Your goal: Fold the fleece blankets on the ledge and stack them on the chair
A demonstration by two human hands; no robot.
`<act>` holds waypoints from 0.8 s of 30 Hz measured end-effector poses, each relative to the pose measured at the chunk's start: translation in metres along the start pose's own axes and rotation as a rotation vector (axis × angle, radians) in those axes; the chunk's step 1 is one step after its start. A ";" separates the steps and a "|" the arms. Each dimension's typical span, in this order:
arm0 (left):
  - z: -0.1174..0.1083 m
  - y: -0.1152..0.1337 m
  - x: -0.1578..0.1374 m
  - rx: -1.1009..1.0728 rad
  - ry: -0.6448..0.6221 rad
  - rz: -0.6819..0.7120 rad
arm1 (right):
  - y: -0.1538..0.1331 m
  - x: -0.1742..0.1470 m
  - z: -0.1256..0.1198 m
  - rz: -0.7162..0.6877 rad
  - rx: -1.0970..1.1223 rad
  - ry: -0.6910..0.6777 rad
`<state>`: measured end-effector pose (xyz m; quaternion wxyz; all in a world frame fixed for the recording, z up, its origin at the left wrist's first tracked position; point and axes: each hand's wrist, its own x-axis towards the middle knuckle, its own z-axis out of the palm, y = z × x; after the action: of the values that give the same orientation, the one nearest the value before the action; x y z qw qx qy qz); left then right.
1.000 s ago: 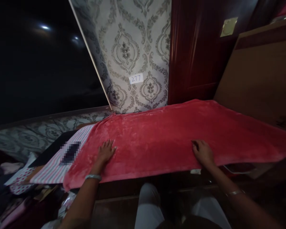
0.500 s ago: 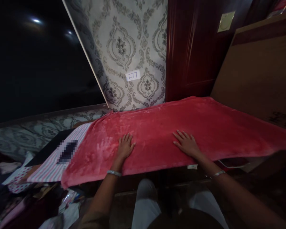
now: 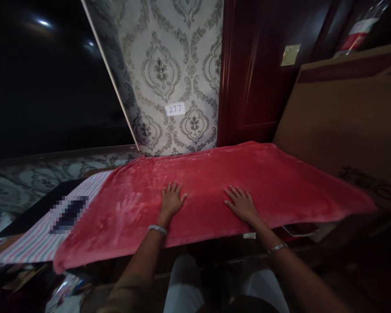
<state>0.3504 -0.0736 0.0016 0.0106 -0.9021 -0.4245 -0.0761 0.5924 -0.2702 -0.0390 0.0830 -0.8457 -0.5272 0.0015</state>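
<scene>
A red plush blanket (image 3: 195,174) lies spread over a low surface against the wall, its front edge hanging slightly over. My left hand (image 3: 172,200) rests flat on the blanket left of its middle, fingers spread. My right hand (image 3: 241,203) also lies flat on it, further right, fingers apart. Neither hand grips anything. Pale hand-shaped marks show in the pile to the left of my left hand. At the left, the blanket overlaps a striped cloth (image 3: 29,245), on which a dark, pixelated item (image 3: 69,214) lies.
A large dark screen (image 3: 52,95) stands at the left. Behind the blanket is patterned wallpaper (image 3: 161,69) with a paper label (image 3: 175,109) reading 277. A cardboard box (image 3: 342,117) rises at the right, with a bottle (image 3: 360,32) above it. Clutter (image 3: 65,289) lies at the lower left.
My left hand has slid right over the blanket, closer to my right hand, which stays about where it was on the cloth. The view has turned slightly right and up, revealing more of the bottle.
</scene>
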 end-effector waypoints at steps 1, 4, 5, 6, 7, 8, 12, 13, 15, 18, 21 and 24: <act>0.003 0.002 -0.002 0.006 0.014 -0.001 | -0.001 0.000 -0.001 0.000 0.011 -0.004; 0.008 0.001 -0.005 0.027 0.055 0.011 | -0.002 -0.001 -0.005 0.003 0.047 -0.011; 0.009 0.000 -0.005 0.031 0.072 0.018 | -0.002 -0.002 -0.006 0.005 0.060 -0.008; 0.009 -0.002 -0.005 0.032 0.090 0.023 | -0.003 -0.002 -0.008 0.010 0.075 -0.003; 0.009 -0.003 -0.005 0.030 0.106 0.026 | -0.005 -0.001 -0.010 0.021 0.093 0.004; 0.008 -0.003 -0.005 0.028 0.118 0.027 | -0.008 0.000 -0.012 0.034 0.113 0.016; 0.006 -0.002 -0.004 0.039 0.111 0.021 | -0.031 0.015 -0.026 0.010 0.206 0.076; 0.005 -0.002 -0.004 0.047 0.106 0.019 | -0.038 0.021 -0.030 -0.015 0.220 0.076; 0.003 -0.001 -0.005 0.062 0.093 0.014 | -0.050 0.034 -0.036 -0.053 0.229 0.049; 0.002 0.000 -0.006 0.066 0.080 0.009 | -0.056 0.048 -0.036 -0.075 0.197 -0.030; 0.002 -0.001 -0.006 0.062 0.084 0.007 | -0.051 0.053 -0.025 -0.094 0.172 -0.044; 0.003 -0.003 -0.005 0.060 0.096 -0.001 | -0.046 0.055 -0.015 -0.107 0.176 -0.016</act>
<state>0.3454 -0.0755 -0.0027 0.0581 -0.8966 -0.4259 -0.1062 0.5772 -0.2040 -0.0129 0.1527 -0.8058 -0.5699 0.0501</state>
